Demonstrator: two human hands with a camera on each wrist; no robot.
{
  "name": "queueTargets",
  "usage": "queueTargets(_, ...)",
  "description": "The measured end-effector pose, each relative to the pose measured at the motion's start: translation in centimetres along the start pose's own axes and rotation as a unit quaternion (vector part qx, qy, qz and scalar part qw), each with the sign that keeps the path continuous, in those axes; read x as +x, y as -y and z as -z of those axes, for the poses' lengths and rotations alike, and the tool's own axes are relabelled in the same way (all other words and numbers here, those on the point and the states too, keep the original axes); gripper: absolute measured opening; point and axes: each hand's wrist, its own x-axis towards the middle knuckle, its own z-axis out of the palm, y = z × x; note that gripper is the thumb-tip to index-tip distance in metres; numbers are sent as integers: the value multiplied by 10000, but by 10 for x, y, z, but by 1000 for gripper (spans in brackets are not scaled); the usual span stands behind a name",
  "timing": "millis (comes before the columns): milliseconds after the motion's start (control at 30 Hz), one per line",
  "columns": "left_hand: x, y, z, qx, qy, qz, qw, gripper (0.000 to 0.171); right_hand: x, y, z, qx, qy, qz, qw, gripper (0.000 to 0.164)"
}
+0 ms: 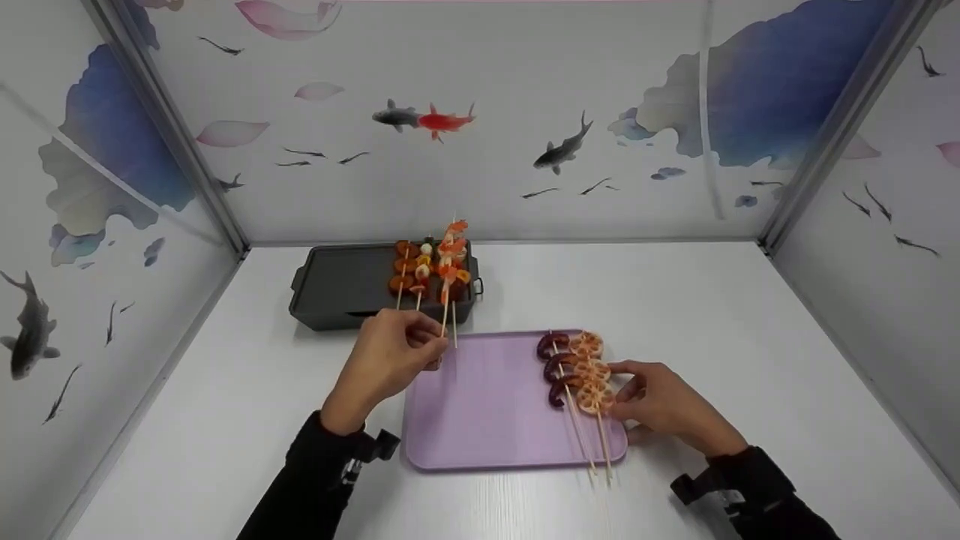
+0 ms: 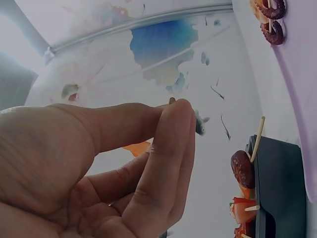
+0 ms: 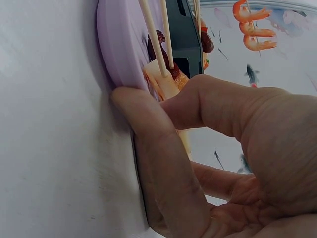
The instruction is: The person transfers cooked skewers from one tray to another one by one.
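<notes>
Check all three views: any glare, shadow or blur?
Head: pale sheen on the smooth white tabletop at bottom centre, soft shadow beside the black fabric left sleeve; left wrist: strong white glare upper left, a red-and-black painted fish looking faint; right wrist: soft shadow on the tabletop along the rounded lilac tray; no strong motion blur anywhere.

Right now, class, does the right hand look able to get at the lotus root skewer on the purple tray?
Probably yes: the right hand sits at the edge of the purple tray, fingers beside the lotus root skewer; the octopus skewer lies beyond it, leaving the way free.
</notes>
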Motion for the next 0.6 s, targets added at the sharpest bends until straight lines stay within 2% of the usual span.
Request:
queueTargets(267, -2, -3, -8, 157, 233, -125, 9995, 10, 2, 1, 0, -28, -57, -106, 9999, 71)
queueTargets(600, -6, -6, -18, -184, 600, -191, 9978, 10, 1, 1, 1, 46, -17, -120, 9999, 71)
